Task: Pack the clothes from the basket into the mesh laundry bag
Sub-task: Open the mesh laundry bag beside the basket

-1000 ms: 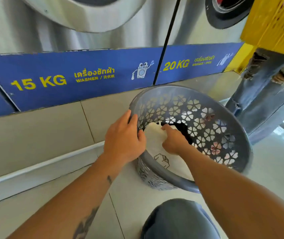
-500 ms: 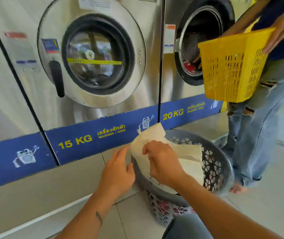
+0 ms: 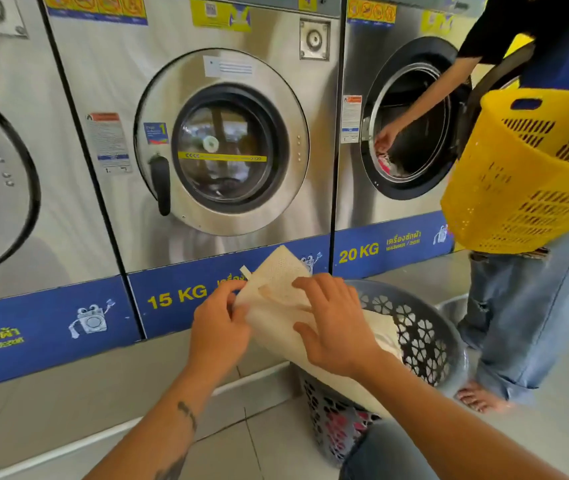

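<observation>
A cream mesh laundry bag [image 3: 276,282] is lifted out of the grey flower-pattern basket [image 3: 425,341] and held over its left rim. My left hand [image 3: 219,327] pinches the bag's left edge. My right hand [image 3: 333,327] lies on the bag's front with fingers spread, gripping it from the right. The bag's lower end still trails into the basket. Pink clothing shows through the basket's lower wall [image 3: 338,427].
Steel washers line the wall: a shut 15 KG door [image 3: 222,143] ahead, an open 20 KG drum [image 3: 411,123] at right. Another person [image 3: 518,306] stands right of the basket with a yellow basket [image 3: 525,174], reaching into the drum. My knee [image 3: 380,455] is below.
The view tilted up from the basket to the washers. My right hand pulled the bag up out of the basket, and my left hand left the rim and took the bag's edge.
</observation>
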### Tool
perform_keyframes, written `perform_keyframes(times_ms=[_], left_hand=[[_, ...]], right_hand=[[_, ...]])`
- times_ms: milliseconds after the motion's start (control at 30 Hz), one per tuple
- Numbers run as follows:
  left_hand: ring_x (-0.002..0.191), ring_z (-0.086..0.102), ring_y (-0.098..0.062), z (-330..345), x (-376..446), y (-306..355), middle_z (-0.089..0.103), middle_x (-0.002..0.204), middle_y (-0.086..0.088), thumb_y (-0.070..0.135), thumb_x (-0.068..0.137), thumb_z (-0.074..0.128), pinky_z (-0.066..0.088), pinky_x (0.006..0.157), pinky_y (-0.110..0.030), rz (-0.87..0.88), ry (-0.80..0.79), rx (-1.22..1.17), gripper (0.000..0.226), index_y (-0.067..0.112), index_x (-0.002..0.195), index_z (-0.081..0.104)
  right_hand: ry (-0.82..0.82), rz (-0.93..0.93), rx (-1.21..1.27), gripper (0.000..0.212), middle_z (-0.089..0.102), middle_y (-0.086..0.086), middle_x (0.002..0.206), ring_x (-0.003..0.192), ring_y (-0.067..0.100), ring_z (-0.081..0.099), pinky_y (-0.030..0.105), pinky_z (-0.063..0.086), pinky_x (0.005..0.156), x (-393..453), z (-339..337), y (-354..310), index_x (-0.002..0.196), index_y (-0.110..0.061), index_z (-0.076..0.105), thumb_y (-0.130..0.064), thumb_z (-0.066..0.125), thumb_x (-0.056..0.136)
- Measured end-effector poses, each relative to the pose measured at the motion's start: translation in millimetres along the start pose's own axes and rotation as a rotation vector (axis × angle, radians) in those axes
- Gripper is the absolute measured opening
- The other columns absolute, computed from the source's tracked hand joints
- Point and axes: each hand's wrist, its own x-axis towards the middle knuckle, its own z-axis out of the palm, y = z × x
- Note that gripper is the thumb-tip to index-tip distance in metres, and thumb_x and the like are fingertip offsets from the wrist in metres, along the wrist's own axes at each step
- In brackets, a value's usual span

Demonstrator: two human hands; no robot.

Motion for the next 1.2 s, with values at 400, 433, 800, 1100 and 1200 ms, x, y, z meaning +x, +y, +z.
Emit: perform_keyframes(times_ms=[400,433,800,1100,1200], left_hand=[[0.069,0.056,-0.019,-69.3,-2.0,-79.2,0.062,0.077,0.003,0.009,0.076,0.052,0.046,0.057,-0.03,-0.064,0.249,-0.005,0.018,0.026,0.081,0.056],[0.069,0.056,-0.018,-77.0,0.0,-82.4,0.061,0.077,0.004,0.008,0.076,0.052,0.044,0.056,-0.026,-0.048,0.295,0.001,0.018,0.024,0.084,0.055],[0.107,0.052,-0.006,-57.7,16.1,-129.0,0.047,0.124,0.008,0.026,0.088,0.062,0.045,0.09,-0.025,-0.16,0.204,-0.048,0.058,0.035,0.14,0.039],[0.12,0.046,-0.024,-20.7,36.1,-169.0,0.023,0.134,0.007,0.026,0.067,0.077,0.047,0.099,-0.042,-0.378,-0.292,0.4,0.09,0.047,0.142,0.031],[0.109,0.05,-0.029,-21.9,24.1,-172.6,0.018,0.136,-0.001,0.02,0.066,0.075,0.052,0.092,-0.041,-0.528,-0.543,0.55,0.089,0.046,0.14,0.033]], right_hand=[[-0.272,0.082,0.375,0.009,0.065,0.006,0.089,0.087,0.033,0.061,0.038,0.041,0.071,31.1,110.9,-33.2,0.088,-0.021,0.063,-0.013,0.058,0.086],[-0.218,0.025,0.378,0.014,0.064,0.005,0.087,0.083,0.031,0.06,0.038,0.042,0.069,36.4,116.6,-41.6,0.088,-0.019,0.065,-0.011,0.057,0.081],[-0.015,-0.241,0.18,0.032,0.059,0.0,0.081,0.073,0.025,0.055,0.04,0.042,0.079,42.3,169.8,-31.9,0.084,-0.018,0.075,0.005,0.063,0.064],[-0.112,-0.322,0.14,0.035,0.058,0.0,0.083,0.075,0.024,0.056,0.037,0.037,0.085,28.9,192.6,-23.0,0.084,-0.021,0.077,-0.005,0.047,0.075],[-0.165,-0.309,0.148,0.03,0.058,-0.002,0.082,0.074,0.023,0.057,0.04,0.044,0.083,25.4,194.6,-20.8,0.083,-0.022,0.077,0.0,0.062,0.07]])
